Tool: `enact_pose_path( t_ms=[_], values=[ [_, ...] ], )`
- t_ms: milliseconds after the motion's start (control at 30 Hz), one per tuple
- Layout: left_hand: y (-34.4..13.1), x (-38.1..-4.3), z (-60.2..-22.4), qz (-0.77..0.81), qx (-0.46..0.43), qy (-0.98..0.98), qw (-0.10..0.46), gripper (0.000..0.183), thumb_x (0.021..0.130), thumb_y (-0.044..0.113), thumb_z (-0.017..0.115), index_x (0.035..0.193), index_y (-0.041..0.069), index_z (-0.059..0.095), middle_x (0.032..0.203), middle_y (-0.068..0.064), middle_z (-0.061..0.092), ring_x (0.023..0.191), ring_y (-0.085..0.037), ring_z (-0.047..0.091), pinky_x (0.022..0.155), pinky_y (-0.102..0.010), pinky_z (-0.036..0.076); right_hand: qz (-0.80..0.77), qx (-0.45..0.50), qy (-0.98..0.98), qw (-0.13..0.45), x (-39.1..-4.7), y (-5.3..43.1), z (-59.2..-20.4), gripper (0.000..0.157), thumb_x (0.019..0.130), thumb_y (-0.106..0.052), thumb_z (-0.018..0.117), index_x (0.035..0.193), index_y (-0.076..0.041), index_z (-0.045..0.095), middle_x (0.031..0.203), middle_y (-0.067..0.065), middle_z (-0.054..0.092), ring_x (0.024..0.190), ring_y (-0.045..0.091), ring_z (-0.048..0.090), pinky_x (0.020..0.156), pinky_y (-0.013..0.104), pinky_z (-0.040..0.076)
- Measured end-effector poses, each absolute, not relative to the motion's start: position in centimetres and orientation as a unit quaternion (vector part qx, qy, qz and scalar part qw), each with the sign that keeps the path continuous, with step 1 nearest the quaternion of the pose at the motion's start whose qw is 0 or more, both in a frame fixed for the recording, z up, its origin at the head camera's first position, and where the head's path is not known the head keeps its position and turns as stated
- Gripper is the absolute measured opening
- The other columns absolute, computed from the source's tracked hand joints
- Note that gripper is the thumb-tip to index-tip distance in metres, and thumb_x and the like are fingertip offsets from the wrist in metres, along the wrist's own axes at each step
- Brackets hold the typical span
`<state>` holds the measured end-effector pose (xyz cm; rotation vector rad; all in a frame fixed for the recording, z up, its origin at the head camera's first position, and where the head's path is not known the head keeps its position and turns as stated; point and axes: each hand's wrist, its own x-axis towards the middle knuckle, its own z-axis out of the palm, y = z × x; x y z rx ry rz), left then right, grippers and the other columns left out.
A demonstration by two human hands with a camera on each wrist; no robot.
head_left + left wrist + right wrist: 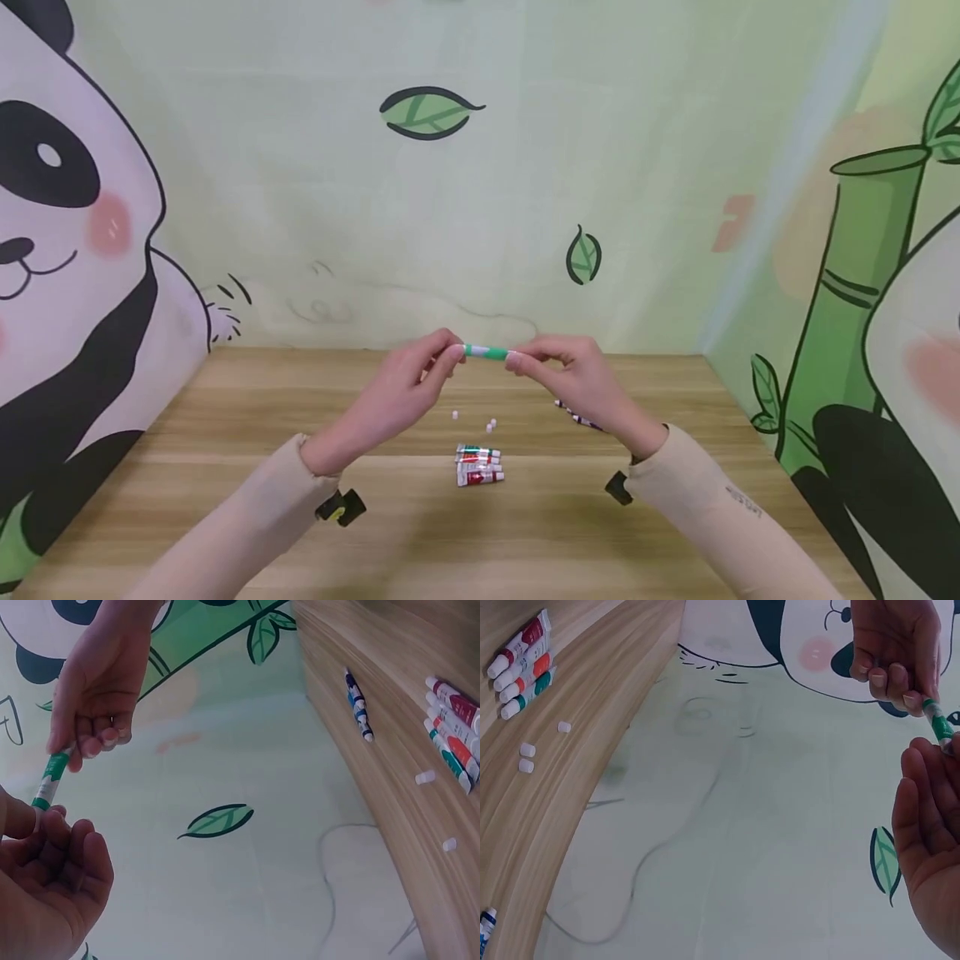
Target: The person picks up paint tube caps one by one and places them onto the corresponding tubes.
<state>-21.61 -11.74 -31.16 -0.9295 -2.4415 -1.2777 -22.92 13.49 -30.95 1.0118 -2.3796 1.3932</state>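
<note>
A slim green-and-white paint tube (487,352) is held up level in front of the wall, above the far part of the table. My left hand (411,379) pinches its left end between thumb and fingertips. At the other end, the thumb and fingers of my right hand (573,375) pinch the tube. In the right wrist view, one end of the tube (939,724) is partly covered by the right fingers. Below the hands, several paint tubes (478,477) lie side by side on the table, with green, orange-red and dark red bands.
Three small white caps (454,414) lie on the wooden table (390,533) beyond the row of tubes. Slim dark blue-and-white items (358,705) lie at the right, partly behind my right hand in the head view. A wall (480,208) painted with leaves rises behind the table.
</note>
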Motion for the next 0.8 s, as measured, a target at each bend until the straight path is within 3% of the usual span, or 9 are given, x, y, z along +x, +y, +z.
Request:
enact_pose_path(
  t_ms=[167, 367, 633, 800],
  values=[
    [-11.6, -21.8, -31.3, -0.409, -0.342, -0.833, 0.149, 0.015, 0.106, 0.018, 0.053, 0.099, 0.01, 0.063, 0.067, 0.005, 0.043, 0.058, -0.012, 0.04, 0.053, -0.027, 0.036, 0.501, 0.315, -0.804, 0.056, -22.9, 13.6, -31.1, 0.016, 0.1, -0.021, 0.066, 0.098, -0.01, 0.077, 0.092, 0.009, 0.074, 0.085, 0.022, 0.07, 0.08, 0.041, 0.056],
    [-11.6, -22.0, -31.5, -0.393, -0.362, -0.829, 0.166, 0.009, 0.104, 0.013, 0.057, 0.098, 0.009, 0.063, 0.07, 0.005, 0.046, 0.058, -0.011, 0.04, 0.052, -0.027, 0.037, 0.508, 0.294, -0.808, 0.049, -23.3, 13.6, -31.4, 0.019, 0.1, -0.023, 0.065, 0.1, -0.007, 0.076, 0.089, 0.002, 0.073, 0.086, 0.022, 0.069, 0.082, 0.038, 0.055],
    [-12.2, -22.8, -32.4, -0.436, -0.326, -0.833, 0.102, 0.014, 0.104, 0.02, 0.058, 0.106, 0.009, 0.068, 0.087, 0.003, 0.064, 0.075, -0.015, 0.057, 0.067, -0.031, 0.052, 0.453, 0.285, -0.838, 0.105, -23.0, 13.3, -32.1, 0.015, 0.097, -0.026, 0.07, 0.099, -0.014, 0.078, 0.085, -0.005, 0.071, 0.073, 0.016, 0.061, 0.06, 0.028, 0.047],
    [-12.2, -23.1, -33.0, -0.45, -0.293, -0.841, 0.073, 0.014, 0.102, 0.02, 0.061, 0.108, 0.008, 0.068, 0.093, 0.002, 0.068, 0.083, -0.015, 0.062, 0.075, -0.034, 0.055, 0.453, 0.271, -0.841, 0.116, -23.0, 13.0, -33.2, 0.016, 0.097, -0.026, 0.07, 0.098, -0.011, 0.078, 0.084, -0.004, 0.07, 0.076, 0.017, 0.06, 0.063, 0.03, 0.047]
  ],
)
